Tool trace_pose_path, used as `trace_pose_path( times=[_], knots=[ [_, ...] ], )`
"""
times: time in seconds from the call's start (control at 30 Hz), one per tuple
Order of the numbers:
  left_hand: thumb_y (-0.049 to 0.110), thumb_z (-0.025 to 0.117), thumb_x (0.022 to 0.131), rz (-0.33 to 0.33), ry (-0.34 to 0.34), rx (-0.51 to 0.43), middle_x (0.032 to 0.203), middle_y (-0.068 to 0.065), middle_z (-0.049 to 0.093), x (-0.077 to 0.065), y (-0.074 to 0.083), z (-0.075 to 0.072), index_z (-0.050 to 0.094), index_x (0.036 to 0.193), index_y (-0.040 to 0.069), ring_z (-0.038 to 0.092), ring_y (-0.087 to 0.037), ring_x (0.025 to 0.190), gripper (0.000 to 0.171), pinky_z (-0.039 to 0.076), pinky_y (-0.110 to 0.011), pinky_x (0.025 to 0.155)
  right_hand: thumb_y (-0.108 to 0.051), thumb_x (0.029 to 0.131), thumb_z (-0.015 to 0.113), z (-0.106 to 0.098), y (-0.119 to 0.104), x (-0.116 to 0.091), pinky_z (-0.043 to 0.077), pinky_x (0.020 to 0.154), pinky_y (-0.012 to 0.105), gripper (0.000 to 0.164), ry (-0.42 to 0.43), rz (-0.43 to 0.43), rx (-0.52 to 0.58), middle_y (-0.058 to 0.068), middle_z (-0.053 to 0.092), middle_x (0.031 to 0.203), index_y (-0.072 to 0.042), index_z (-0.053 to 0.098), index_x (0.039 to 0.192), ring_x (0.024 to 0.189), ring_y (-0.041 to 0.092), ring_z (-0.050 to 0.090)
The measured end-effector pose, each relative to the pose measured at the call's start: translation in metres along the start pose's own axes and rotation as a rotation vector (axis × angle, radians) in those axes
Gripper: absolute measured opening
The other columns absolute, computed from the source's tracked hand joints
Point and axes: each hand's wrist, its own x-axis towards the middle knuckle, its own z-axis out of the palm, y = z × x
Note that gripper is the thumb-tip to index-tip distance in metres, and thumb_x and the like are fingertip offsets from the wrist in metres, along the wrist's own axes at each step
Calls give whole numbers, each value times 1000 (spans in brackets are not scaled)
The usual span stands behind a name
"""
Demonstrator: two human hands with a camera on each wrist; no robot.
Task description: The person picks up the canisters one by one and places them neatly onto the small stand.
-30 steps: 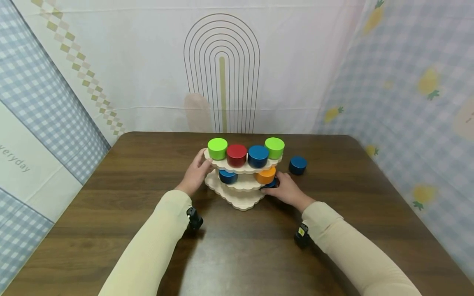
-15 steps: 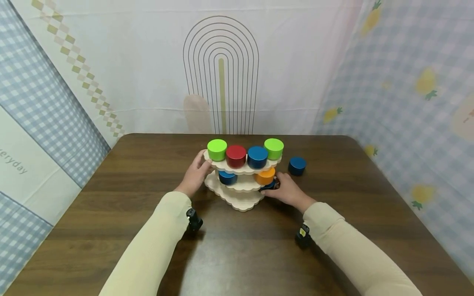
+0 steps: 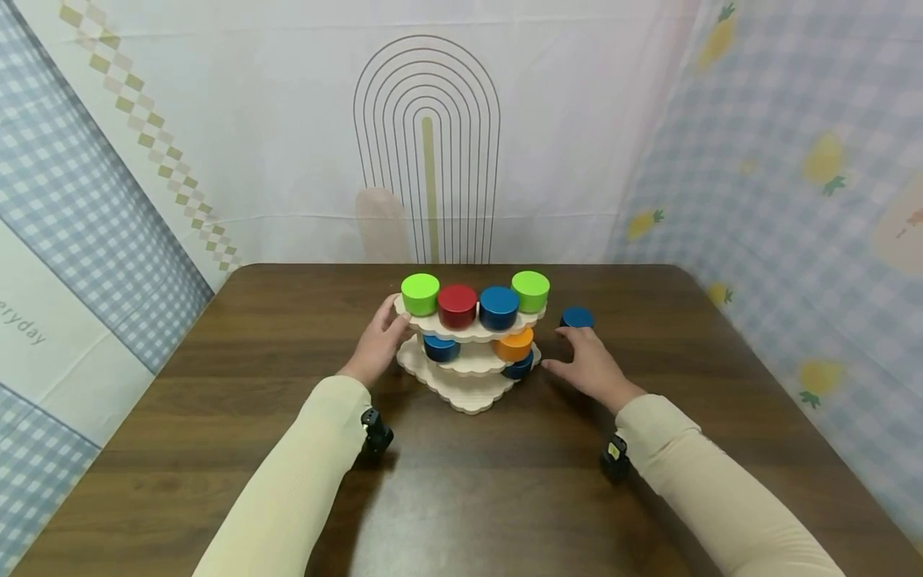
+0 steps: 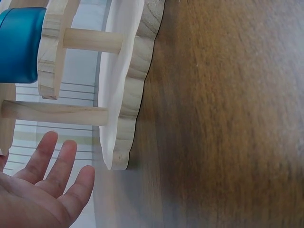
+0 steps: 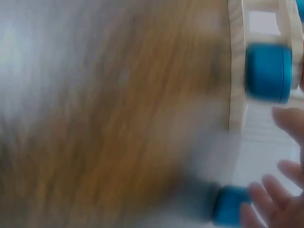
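A pale wooden tiered stand (image 3: pixel 469 393) with scalloped shelves stands on the table. My left hand (image 3: pixel 376 344) pinches the left edge of its top shelf; the remaining fingers (image 4: pixel 76 194) stretch out loosely beside the posts. On the lowest shelf, at the right, sits a blue cylinder block (image 3: pixel 517 366). My right hand (image 3: pixel 587 365) is off the stand, its thumb and fingers spread, holding nothing. Just beyond its fingertips a loose blue block (image 3: pixel 577 317) rests on the table, partly hidden by the hand. In the right wrist view that loose block (image 5: pixel 231 205) is close to the fingers.
Along the top shelf sit a green block (image 3: pixel 421 294), a red block (image 3: pixel 457 307), a blue block (image 3: pixel 499 308) and another green block (image 3: pixel 530 292). A blue block (image 3: pixel 441 348) and an orange block (image 3: pixel 513 344) are on the middle shelf. Patterned cloth hangs behind the brown table (image 3: pixel 288 320).
My right hand has let go of the blue block on the lowest shelf and moved right toward the loose blue block. The left hand stays at the top shelf's edge.
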Motion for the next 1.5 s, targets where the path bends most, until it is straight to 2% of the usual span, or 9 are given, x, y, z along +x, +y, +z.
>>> trace_pose_path(
  times=[0.2,0.43,0.57,0.87,1.1,1.17,1.33,1.5],
  knots=[
    [27,41,104,20,2,-17,150,-18,34,0,-2,-2,26,150,16,49,-37,124,50,37,-47,108,-38,93,63,-6,9,6,35,105,58,71,113,-6,9,27,34,142,2,35,145,127,42,39],
    [32,42,104,-7,0,23,150,-17,34,0,-1,-2,26,151,21,50,-37,125,51,37,-48,108,-46,92,62,-7,21,13,37,101,61,76,245,16,0,27,36,139,2,35,144,123,43,39],
    [34,42,103,-25,-6,38,152,-15,33,0,-1,-1,26,151,24,51,-37,125,51,37,-50,108,-48,92,60,-8,27,17,36,101,63,77,287,39,-20,28,34,142,2,33,145,125,45,35],
    [34,42,103,-35,-16,3,154,-15,29,0,-1,-2,25,152,23,48,-38,128,52,35,-48,110,-56,92,54,-8,35,26,27,105,66,89,238,100,-64,32,24,149,3,21,150,134,51,25],
    [26,41,104,-74,-34,8,153,-21,28,-13,25,-2,22,153,15,46,-43,128,53,32,-49,111,-63,89,52,-10,40,35,27,104,68,98,168,165,-30,35,21,149,3,15,152,133,53,25],
    [28,41,104,-76,-33,14,153,-20,29,-11,21,-2,22,153,17,46,-42,128,54,32,-50,111,-64,89,52,-11,41,37,27,104,68,100,150,184,-12,36,21,149,3,14,152,133,53,25],
    [36,43,102,-62,-17,19,153,-16,31,2,-2,-3,23,153,25,49,-39,126,55,33,-50,110,-63,88,54,-12,42,42,27,105,67,102,113,210,16,38,20,148,4,11,152,132,54,25],
    [38,43,102,-41,-1,40,153,-14,31,3,-4,-3,25,152,26,51,-37,125,55,36,-49,108,-60,87,56,-11,45,47,29,104,67,101,98,229,44,39,22,146,6,13,151,130,55,27]
  ],
)
